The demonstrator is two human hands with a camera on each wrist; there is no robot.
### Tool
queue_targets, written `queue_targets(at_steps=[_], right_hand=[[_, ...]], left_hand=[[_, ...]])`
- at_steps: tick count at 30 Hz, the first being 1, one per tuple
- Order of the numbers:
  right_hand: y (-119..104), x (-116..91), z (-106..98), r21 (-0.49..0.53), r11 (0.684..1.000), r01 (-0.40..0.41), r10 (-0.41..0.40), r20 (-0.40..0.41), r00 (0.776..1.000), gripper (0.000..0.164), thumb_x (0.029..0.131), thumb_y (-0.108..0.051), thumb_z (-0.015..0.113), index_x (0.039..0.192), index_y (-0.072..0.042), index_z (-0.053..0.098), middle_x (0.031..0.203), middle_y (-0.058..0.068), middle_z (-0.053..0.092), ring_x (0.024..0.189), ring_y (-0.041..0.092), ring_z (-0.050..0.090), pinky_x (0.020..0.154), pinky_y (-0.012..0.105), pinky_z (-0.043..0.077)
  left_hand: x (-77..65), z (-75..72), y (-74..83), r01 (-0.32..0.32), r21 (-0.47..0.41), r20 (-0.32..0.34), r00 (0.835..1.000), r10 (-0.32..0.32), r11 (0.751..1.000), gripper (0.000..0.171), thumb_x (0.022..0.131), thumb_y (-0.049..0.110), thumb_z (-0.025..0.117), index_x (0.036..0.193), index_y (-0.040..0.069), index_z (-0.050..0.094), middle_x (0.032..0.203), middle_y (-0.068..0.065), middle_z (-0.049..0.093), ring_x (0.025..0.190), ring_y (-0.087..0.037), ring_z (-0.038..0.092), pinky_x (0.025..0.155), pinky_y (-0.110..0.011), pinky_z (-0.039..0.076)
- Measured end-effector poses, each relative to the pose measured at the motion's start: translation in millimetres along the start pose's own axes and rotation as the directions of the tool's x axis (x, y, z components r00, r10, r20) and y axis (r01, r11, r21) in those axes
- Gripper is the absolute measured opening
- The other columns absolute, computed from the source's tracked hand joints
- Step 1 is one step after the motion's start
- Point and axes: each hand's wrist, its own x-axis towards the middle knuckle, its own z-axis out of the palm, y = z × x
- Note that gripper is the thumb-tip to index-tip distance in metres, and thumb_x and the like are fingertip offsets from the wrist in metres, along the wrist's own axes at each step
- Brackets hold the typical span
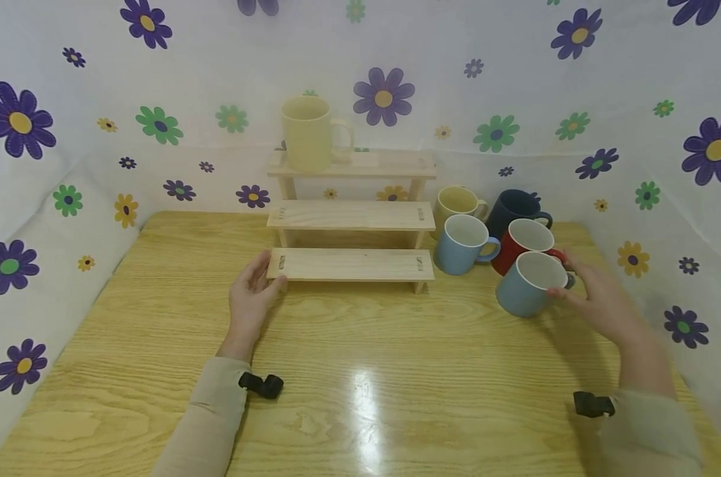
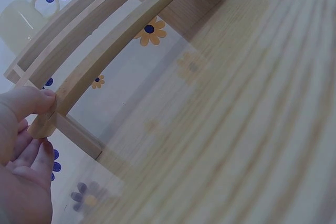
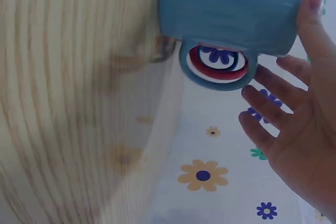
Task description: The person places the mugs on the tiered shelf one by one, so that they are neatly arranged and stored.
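My left hand point(image 1: 251, 291) holds the left end of the lowest step of a three-step wooden rack point(image 1: 351, 264), thumb above and fingers beneath in the left wrist view. On the rack's top step stands a pale yellow mug point(image 1: 308, 136), handle to the right. My right hand point(image 1: 598, 301) has its thumb and fingers about the rim and handle side of a grey-blue mug point(image 1: 524, 288). The right wrist view shows the thumb against this mug point(image 3: 231, 11) near its rim and the other fingers by the handle. Whether it touches the table cannot be told.
Right of the rack stand a yellow mug point(image 1: 455, 202), a light blue mug point(image 1: 461, 248), a dark navy mug point(image 1: 512, 209) and a red mug point(image 1: 509, 252), close together. A flowered cloth point(image 1: 426, 40) hangs behind and beside the wooden table point(image 1: 336, 344).
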Motion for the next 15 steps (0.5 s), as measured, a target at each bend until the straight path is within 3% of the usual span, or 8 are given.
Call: queue_targets(at_steps=[7,12,15], right_hand=[[12.4,1.9,-3.1,0.060,0.998,0.015,-0.019,0.057,0.998,0.080,0.091,-0.027,0.068,0.152,-0.005,0.021,0.130,0.033,0.044,0.118,0.052,0.037,0.089,0.077,0.028],[16.5,5.5,-3.6,0.095,0.995,-0.009,-0.002,0.112,0.994,0.082,0.090,-0.027,0.069,0.153,-0.010,0.020,0.143,0.032,0.034,0.121,0.054,0.037,0.088,0.076,0.030],[18.8,6.1,-1.2,0.074,0.997,-0.006,-0.004,0.125,0.992,0.082,0.088,-0.027,0.071,0.152,-0.007,0.023,0.142,0.033,0.036,0.119,0.053,0.040,0.087,0.071,0.034]], left_hand=[[3.5,-1.3,-13.1,-0.009,0.007,-0.008,1.000,0.009,1.000,0.061,0.086,0.009,0.072,0.141,0.006,0.046,0.144,-0.007,0.044,0.134,-0.015,0.039,0.106,-0.019,0.034],[3.9,-0.8,-13.4,-0.032,0.000,-0.016,0.999,0.032,0.999,0.060,0.086,0.007,0.071,0.140,0.004,0.046,0.144,-0.009,0.045,0.133,-0.017,0.040,0.107,-0.021,0.034],[3.9,-0.3,-13.4,-0.031,-0.002,-0.022,0.999,0.031,1.000,0.059,0.086,0.006,0.071,0.139,0.004,0.047,0.143,-0.010,0.046,0.133,-0.017,0.040,0.108,-0.023,0.034]])
